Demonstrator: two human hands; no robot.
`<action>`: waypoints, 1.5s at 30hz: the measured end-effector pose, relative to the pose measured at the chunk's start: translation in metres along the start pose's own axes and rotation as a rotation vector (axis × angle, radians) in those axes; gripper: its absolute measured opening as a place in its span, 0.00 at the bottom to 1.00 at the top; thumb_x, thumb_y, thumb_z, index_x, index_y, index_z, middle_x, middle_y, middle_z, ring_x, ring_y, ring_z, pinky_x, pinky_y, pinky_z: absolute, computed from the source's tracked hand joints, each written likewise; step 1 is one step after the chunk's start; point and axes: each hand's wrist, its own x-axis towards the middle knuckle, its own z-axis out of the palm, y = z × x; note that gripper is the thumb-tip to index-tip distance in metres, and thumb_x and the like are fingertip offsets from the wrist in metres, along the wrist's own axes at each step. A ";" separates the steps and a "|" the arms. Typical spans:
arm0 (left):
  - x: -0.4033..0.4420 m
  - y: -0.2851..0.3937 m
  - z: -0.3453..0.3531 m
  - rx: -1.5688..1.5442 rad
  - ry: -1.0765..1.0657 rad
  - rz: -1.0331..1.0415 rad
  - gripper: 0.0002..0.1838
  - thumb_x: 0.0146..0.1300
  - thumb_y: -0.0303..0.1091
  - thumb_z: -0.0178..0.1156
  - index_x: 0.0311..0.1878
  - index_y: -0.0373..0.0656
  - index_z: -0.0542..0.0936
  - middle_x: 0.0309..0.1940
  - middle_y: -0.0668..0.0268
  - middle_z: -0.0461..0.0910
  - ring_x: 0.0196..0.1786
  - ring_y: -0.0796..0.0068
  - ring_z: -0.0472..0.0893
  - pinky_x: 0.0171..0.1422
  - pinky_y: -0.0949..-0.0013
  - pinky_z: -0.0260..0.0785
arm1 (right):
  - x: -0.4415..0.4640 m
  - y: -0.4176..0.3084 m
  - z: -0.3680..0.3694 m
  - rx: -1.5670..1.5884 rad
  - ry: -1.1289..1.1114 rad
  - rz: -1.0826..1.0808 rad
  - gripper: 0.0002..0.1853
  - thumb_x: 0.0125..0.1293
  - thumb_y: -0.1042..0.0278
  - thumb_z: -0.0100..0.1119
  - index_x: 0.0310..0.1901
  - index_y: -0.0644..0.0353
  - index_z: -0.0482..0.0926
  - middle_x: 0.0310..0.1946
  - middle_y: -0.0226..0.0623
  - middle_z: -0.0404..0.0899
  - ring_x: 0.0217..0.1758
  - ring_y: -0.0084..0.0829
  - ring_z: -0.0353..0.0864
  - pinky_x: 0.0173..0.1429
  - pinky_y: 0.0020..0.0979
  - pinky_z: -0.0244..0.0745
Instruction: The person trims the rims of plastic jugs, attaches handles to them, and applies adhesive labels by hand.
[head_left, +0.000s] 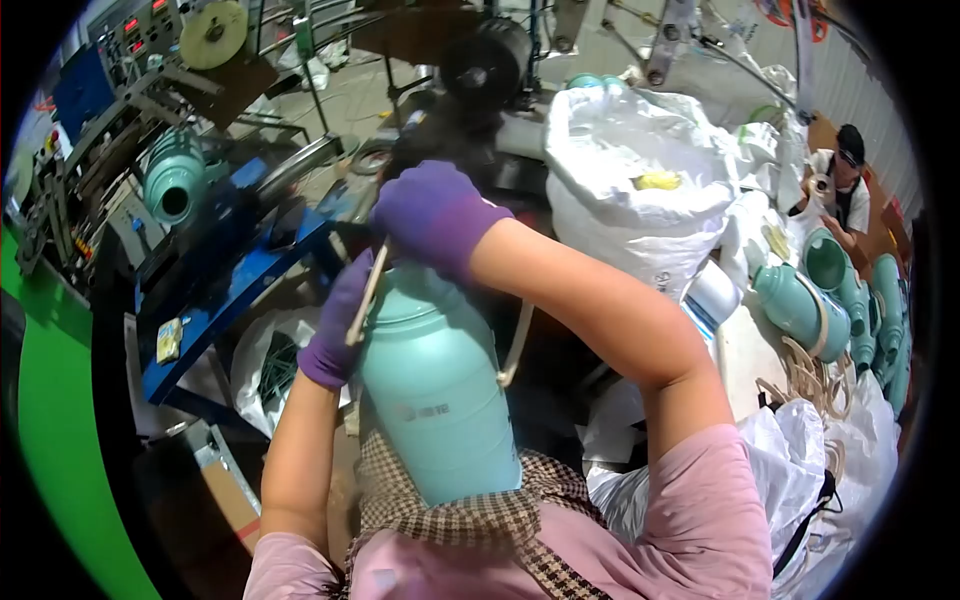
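Observation:
A teal bottle-shaped plastic container [435,385] with a small printed mark leans against my checked apron, neck pointing away from me. A cream carrying handle [368,298] runs along its left side, and the handle's other end shows on the right. My left hand [345,310], in a purple glove, is wrapped against the container's upper left side beside the handle; its fingertips are partly hidden. My right hand [435,215], also gloved in purple, is closed over the container's neck. Whatever lies under those fingers is hidden.
Right of my arm stands a large white sack [640,190]. Several teal containers [805,310] lie beyond it, near a person [845,185]. Cream handles [810,385] are heaped at the right. Left are a blue metal bench [225,300] and a machine holding another teal container [173,180].

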 end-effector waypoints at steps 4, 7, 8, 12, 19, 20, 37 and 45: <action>-0.021 -0.051 -0.004 0.186 0.010 0.164 0.22 0.79 0.34 0.48 0.72 0.38 0.71 0.57 0.65 0.81 0.53 0.76 0.81 0.57 0.72 0.75 | 0.024 -0.011 0.017 -0.102 0.216 -0.147 0.20 0.56 0.61 0.71 0.52 0.47 0.86 0.51 0.38 0.85 0.58 0.40 0.84 0.62 0.38 0.78; -0.023 -0.056 -0.009 -0.187 0.058 -0.119 0.18 0.65 0.30 0.57 0.58 0.38 0.76 0.53 0.58 0.78 0.52 0.65 0.79 0.57 0.66 0.74 | 0.027 -0.005 0.035 0.018 0.739 -0.176 0.22 0.56 0.64 0.70 0.54 0.49 0.84 0.51 0.39 0.84 0.57 0.41 0.83 0.65 0.40 0.76; -0.021 -0.048 -0.007 -0.426 0.093 -0.225 0.16 0.61 0.29 0.60 0.53 0.38 0.77 0.52 0.56 0.78 0.51 0.62 0.79 0.57 0.64 0.74 | 0.018 0.002 0.038 0.103 0.876 -0.151 0.22 0.56 0.65 0.68 0.55 0.50 0.84 0.49 0.41 0.84 0.56 0.42 0.83 0.65 0.42 0.75; -0.022 0.001 0.000 -0.798 0.087 -0.156 0.15 0.68 0.39 0.63 0.49 0.45 0.71 0.61 0.54 0.77 0.63 0.57 0.80 0.67 0.58 0.77 | -0.023 0.015 0.080 1.031 1.014 0.154 0.30 0.66 0.56 0.67 0.64 0.65 0.74 0.54 0.47 0.81 0.57 0.45 0.82 0.69 0.41 0.71; -0.015 0.009 -0.001 -0.560 0.017 -0.174 0.29 0.61 0.55 0.72 0.50 0.44 0.71 0.63 0.49 0.76 0.64 0.54 0.80 0.68 0.56 0.75 | -0.023 0.001 0.159 2.451 -0.032 0.243 0.24 0.80 0.58 0.52 0.69 0.65 0.72 0.57 0.37 0.81 0.49 0.26 0.82 0.57 0.29 0.78; -0.016 0.007 -0.001 -0.569 0.044 -0.186 0.30 0.60 0.56 0.72 0.50 0.44 0.71 0.63 0.49 0.76 0.64 0.54 0.79 0.68 0.55 0.75 | -0.022 -0.003 0.159 2.500 -0.052 0.307 0.23 0.82 0.60 0.48 0.70 0.66 0.72 0.61 0.38 0.81 0.47 0.23 0.83 0.55 0.27 0.79; -0.024 -0.005 0.009 -0.920 0.058 0.007 0.40 0.70 0.67 0.56 0.67 0.38 0.71 0.69 0.53 0.72 0.71 0.60 0.72 0.78 0.55 0.64 | -0.057 -0.021 0.091 2.363 0.258 0.633 0.16 0.81 0.57 0.49 0.54 0.58 0.81 0.15 0.17 0.55 0.15 0.14 0.51 0.20 0.19 0.46; -0.025 -0.013 0.006 -0.965 -0.097 0.236 0.20 0.47 0.39 0.74 0.44 0.39 0.90 0.81 0.47 0.59 0.83 0.50 0.57 0.86 0.48 0.46 | -0.070 -0.010 0.137 1.869 0.668 0.046 0.15 0.70 0.63 0.52 0.48 0.65 0.78 0.43 0.31 0.76 0.44 0.20 0.71 0.51 0.22 0.66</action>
